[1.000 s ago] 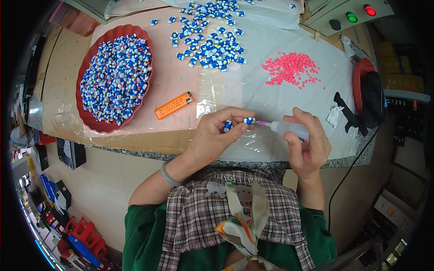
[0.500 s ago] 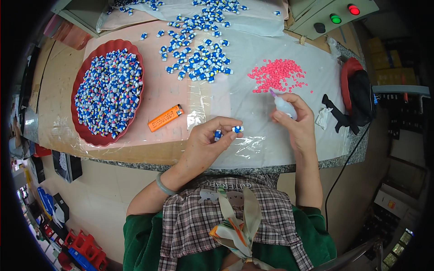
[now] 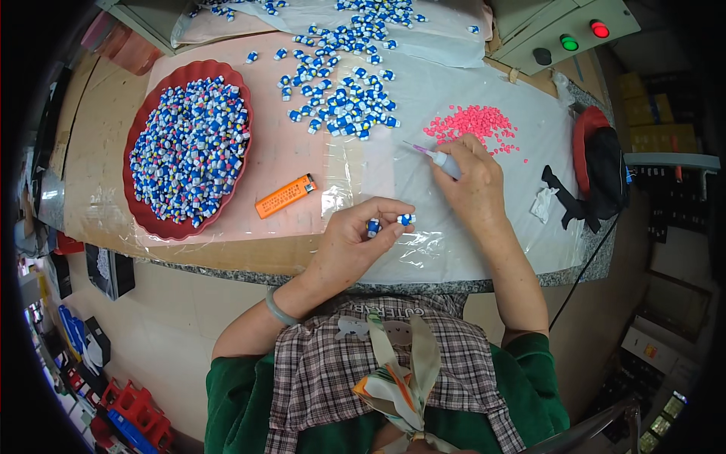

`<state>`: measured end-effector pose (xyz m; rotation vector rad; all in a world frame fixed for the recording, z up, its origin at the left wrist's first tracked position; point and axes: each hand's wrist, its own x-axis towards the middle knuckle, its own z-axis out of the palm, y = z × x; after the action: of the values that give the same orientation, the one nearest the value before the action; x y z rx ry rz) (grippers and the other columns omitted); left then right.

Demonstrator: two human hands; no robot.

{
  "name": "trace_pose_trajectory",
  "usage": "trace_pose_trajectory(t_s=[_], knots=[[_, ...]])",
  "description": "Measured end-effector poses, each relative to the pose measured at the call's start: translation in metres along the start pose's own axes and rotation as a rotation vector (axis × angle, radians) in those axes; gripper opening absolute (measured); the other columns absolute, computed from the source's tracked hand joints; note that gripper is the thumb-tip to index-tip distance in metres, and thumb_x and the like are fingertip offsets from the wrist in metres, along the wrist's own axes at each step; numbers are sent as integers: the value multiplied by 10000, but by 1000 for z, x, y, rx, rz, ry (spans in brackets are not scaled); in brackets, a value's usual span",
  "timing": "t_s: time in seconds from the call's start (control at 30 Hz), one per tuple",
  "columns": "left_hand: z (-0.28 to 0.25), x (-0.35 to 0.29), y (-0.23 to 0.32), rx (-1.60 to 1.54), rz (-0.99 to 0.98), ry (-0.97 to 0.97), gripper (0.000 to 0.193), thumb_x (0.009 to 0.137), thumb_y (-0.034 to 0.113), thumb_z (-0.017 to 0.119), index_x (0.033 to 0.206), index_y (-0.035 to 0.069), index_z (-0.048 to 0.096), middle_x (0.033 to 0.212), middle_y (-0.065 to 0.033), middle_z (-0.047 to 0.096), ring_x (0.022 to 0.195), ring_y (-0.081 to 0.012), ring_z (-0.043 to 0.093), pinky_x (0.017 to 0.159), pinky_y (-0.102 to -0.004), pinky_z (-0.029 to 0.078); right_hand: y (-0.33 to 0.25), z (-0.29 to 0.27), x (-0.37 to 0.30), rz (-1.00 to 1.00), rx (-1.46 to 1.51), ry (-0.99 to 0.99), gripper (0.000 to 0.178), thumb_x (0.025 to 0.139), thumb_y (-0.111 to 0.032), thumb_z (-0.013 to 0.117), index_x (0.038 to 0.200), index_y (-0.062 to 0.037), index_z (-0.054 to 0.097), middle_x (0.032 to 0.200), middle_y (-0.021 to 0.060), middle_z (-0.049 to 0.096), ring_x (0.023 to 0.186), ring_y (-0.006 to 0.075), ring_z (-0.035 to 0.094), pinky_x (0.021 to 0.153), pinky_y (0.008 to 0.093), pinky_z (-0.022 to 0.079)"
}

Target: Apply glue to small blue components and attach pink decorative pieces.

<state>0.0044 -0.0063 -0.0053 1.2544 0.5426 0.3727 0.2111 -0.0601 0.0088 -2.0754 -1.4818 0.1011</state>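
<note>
While the left hand [image 3: 349, 246] pinches one small blue-and-white piece [image 3: 407, 220] between thumb and forefinger tips, its other fingers curl around a second piece [image 3: 373, 227] just to the left. Both are held above the near edge of the table, over a white sheet [image 3: 484, 246]. Farther away and to the right, the right hand [image 3: 475, 185] grips a small translucent bottle [image 3: 448, 166], its purple nozzle [image 3: 421, 148] pointing far and left, well apart from the held pieces. Those fingers are at the near side of a scattered heap of pink bits [image 3: 473, 121]; whether they touch any, I cannot tell.

Left of the left hand lies an orange lighter [image 3: 285, 196], and beyond that, a red scalloped tray [image 3: 175, 232] full of blue-and-white pieces. More loose pieces [image 3: 352, 106] spread toward the far side. To the right are a crumpled white tissue [image 3: 542, 204], a black strap [image 3: 563, 198] and a black pouch [image 3: 607, 170]. At the far right, a grey box [image 3: 522, 34] bears green and red lamps.
</note>
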Motion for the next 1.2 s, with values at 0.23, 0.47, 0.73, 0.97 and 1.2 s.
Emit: trace_pose_trajectory(t_s=[0.23, 0.47, 0.73, 0.97, 1.2], knots=[[-1, 0, -1, 6, 11, -12, 243, 920, -6, 585, 1162, -6, 600, 883, -7, 569, 910, -84, 630, 621, -173, 420, 1, -3, 6, -31, -95, 0, 181, 710, -49, 705, 886, -24, 672, 802, 106, 609, 677, 282, 623, 598, 359, 500], [0, -1, -1, -49, 42, 6, 238, 931, 26, 582, 1166, -2, 601, 889, -18, 603, 907, -68, 618, 605, -170, 407, 0, -15, -1, 378, 562, -191, 82, 780, -80, 700, 824, -29, 653, 721, -20, 589, 602, 85, 540, 529, 237, 404], [6, 0, 8, -57, -12, 92, 230, 934, 35, 581, 1160, -3, 602, 978, -44, 649, 730, -25, 511, 602, -167, 414, -16, -28, -26, 664, 1226, -432, 92, 826, -81, 666, 864, -15, 613, 671, -39, 510, 555, 24, 402, 488, 195, 264], [7, -2, 0, 93, 96, 116, 235, 914, 19, 613, 1147, -6, 607, 937, -9, 621, 726, -25, 488, 607, -164, 420, -33, -23, -40, 659, 1173, -414, 79, 829, -75, 674, 863, -25, 623, 677, -48, 520, 563, 18, 403, 490, 189, 266], [12, -2, 0, 126, 131, 159, 214, 910, 20, 619, 1124, 6, 627, 920, 10, 626, 694, -15, 479, 598, -163, 415, -35, -16, -45, 600, 1160, -349, 78, 831, -80, 690, 864, -35, 635, 707, -52, 550, 572, 7, 414, 497, 179, 286]])
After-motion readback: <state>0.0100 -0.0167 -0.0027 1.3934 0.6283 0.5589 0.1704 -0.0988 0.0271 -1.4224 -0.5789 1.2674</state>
